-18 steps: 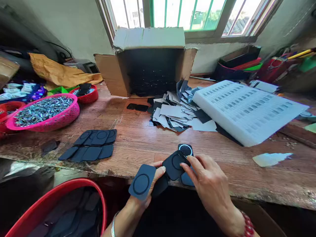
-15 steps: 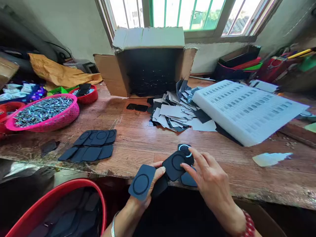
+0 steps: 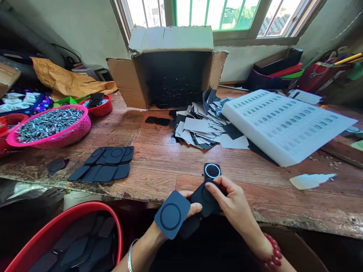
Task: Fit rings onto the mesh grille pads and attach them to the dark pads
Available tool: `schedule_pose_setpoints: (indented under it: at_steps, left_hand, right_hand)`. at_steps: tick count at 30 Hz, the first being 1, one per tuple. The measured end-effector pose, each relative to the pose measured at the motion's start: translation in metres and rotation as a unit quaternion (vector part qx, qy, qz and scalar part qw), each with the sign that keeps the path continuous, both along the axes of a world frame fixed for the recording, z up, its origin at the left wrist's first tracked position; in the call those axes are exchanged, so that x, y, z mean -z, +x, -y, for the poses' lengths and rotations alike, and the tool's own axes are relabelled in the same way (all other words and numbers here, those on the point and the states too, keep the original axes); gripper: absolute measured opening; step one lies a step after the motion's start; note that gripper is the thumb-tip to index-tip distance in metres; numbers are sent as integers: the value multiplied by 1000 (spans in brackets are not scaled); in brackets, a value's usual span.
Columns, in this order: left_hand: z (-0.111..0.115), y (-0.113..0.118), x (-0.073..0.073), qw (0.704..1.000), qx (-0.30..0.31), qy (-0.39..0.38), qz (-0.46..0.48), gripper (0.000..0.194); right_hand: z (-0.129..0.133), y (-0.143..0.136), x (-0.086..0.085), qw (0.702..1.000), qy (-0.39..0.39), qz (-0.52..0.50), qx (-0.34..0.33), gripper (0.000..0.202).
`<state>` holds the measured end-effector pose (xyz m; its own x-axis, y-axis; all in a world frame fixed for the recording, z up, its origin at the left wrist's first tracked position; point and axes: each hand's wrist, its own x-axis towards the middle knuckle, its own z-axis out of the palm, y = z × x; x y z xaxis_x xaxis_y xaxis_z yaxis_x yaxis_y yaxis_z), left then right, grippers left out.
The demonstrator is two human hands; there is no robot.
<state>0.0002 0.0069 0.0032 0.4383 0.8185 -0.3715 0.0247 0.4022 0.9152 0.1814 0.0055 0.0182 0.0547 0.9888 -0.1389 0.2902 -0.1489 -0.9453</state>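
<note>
My left hand (image 3: 195,209) is closed around a folding black pad with several square panels. One panel (image 3: 171,214) with a ring mark lies over my wrist, and another hangs darkly below the thumb. My right hand (image 3: 236,207) pinches the upper edge of the ringed panel between my hands (image 3: 204,198), its thumb lying on the face. Just beyond the fingertips, a black piece with a white ring and a dark grid (image 3: 212,171) lies on the table. Several folding pads (image 3: 104,166) are stacked to the left.
A red tub (image 3: 120,230) of dark panels stands below the table edge at left. A pink basket (image 3: 85,122) of small metal parts sits on the table. Loose grey and black sheets (image 3: 198,126) lie before an opened carton (image 3: 121,81). A white foam tray (image 3: 286,151) lies at right.
My right hand has moved down and closer in, its fingers now closing on the panel's edge. The left panel has shifted right and faces me more squarely.
</note>
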Motion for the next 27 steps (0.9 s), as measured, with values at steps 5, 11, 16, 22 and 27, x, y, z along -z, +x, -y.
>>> schedule_pose_setpoints:
  at_steps: [5,11,16,22,27]
  left_hand:
    - [2,2,3,1000,11,16,-25,36]
    - [5,6,-10,998,-44,-1,36,37]
    - [0,-2,-7,989,-141,1,53,31]
    - [2,-10,7,987,-155,17,45,32]
    - [-9,-32,8,976,-168,137,-17,34]
  right_hand:
    - [-7,-6,-2,994,37,98,-34,37]
    - [-22,-4,0,993,-86,-69,33,56]
    - [-19,-3,-12,963,-140,-226,-43,55]
    - [-12,-21,0,990,-52,-121,-59,43]
    - [-20,-24,9,997,-34,-64,-13,57]
